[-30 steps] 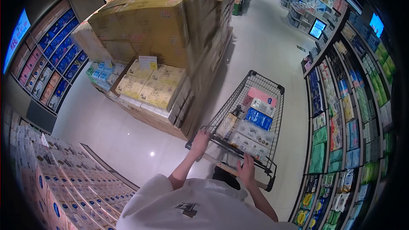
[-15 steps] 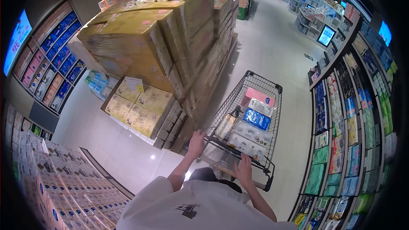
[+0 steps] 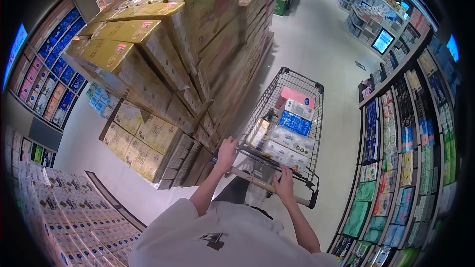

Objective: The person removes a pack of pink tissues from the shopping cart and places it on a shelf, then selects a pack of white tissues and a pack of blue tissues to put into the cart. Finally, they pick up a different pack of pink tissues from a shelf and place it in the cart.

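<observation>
A metal shopping cart (image 3: 316,138) stands in front of me, its pale handle (image 3: 255,181) nearest my body. My left hand (image 3: 228,151) is closed around the cart's left handle corner. Farther right, my right hand (image 3: 283,183) curls over the handle, fingers pointing forward. Inside the basket lie a pink box (image 3: 297,96), a white pack (image 3: 300,110) and a blue pack (image 3: 295,123). Closer to the handle are two see-through packs of white rolls (image 3: 292,140), with a yellowish pack (image 3: 259,133) along the left side.
A tall stack of brown cartons (image 3: 208,24) leans close on the cart's left, with yellow packs (image 3: 141,143) at its base. Shelves of packaged goods (image 3: 386,168) line the right. Pale floor (image 3: 326,34) runs ahead toward a counter (image 3: 368,24). Pink-white boxes (image 3: 74,217) fill the lower left.
The carton stack looms nearer and has shifted left in view. In view, the cart sits slightly higher. Both hands stay at the handle.
</observation>
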### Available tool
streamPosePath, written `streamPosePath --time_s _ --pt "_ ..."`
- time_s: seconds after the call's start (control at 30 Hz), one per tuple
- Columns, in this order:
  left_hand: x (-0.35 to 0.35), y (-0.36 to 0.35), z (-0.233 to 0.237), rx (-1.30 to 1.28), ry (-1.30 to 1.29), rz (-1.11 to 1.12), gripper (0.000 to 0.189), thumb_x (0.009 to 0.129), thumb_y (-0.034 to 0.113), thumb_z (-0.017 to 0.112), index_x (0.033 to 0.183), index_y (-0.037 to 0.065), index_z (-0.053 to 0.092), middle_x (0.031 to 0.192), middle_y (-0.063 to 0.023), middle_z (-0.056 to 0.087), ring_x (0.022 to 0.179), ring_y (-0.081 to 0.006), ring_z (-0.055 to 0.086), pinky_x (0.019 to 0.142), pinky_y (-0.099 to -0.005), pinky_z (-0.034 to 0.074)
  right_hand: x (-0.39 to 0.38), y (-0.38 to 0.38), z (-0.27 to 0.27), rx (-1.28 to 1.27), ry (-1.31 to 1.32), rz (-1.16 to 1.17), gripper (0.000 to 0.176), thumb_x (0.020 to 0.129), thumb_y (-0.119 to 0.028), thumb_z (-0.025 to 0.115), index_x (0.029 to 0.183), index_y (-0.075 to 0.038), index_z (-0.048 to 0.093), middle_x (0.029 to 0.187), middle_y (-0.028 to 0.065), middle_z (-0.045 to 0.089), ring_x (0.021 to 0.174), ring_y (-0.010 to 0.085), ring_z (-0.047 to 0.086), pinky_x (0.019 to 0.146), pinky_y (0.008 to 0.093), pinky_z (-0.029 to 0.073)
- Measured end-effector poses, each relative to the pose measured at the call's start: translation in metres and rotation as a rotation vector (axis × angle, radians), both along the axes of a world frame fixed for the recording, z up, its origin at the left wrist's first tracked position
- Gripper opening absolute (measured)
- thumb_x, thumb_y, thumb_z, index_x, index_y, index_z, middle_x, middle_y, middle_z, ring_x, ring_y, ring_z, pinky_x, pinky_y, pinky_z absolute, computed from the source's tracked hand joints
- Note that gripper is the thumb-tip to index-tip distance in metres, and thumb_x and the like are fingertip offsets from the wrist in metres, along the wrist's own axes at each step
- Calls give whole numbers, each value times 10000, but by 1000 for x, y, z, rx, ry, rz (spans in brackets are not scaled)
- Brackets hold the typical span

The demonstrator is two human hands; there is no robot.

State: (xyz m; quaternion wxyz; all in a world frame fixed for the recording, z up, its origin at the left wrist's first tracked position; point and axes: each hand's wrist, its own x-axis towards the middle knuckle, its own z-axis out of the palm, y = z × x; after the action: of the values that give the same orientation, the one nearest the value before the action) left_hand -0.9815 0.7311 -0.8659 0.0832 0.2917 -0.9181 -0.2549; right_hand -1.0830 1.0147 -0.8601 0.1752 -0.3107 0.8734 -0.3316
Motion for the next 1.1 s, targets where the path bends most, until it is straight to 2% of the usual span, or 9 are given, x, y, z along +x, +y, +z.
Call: streamPosePath --time_s 0.27,0.4,0.5,0.8,1.1 --pt "-100 -45 -31 -9 -12 -7 249 827 -22 562 1015 78 690 1023 -126 635 1012 -344 590 881 -448 523 -102 -42 -27 -11 13 -17 486 909 -143 640 1352 9 511 1302 208 565 1260 383 506 1096 438 414" --pt "-149 -65 -42 -15 -66 -51 274 797 -7 626 1043 88 698 1069 -104 649 1047 -350 573 896 -446 534 -152 -67 -33 -13 21 -25 460 897 -130 647 1318 14 533 1288 205 571 1249 378 516 1095 438 416" --pt "-184 -78 -43 18 -16 -52 300 778 -10 649 1057 87 698 1077 -107 645 1060 -354 561 895 -449 535 -191 -81 -41 -15 39 -25 446 897 -131 648 1305 15 544 1287 207 578 1245 383 522 1095 440 417" --pt "-297 -119 -49 71 -37 -68 349 759 -75 616 1064 74 701 1081 -107 645 1078 -368 547 922 -458 531 -305 -122 -66 5 49 -25 461 891 -121 645 1321 12 547 1295 212 586 1249 391 528 1072 446 441" --pt "-407 -158 -76 85 -87 -44 343 788 -31 600 1084 98 717 1082 -104 646 1114 -374 534 931 -459 539 -412 -162 -97 -9 56 -28 440 899 -123 641 1306 21 557 1284 220 592 1226 393 546 1076 449 440"
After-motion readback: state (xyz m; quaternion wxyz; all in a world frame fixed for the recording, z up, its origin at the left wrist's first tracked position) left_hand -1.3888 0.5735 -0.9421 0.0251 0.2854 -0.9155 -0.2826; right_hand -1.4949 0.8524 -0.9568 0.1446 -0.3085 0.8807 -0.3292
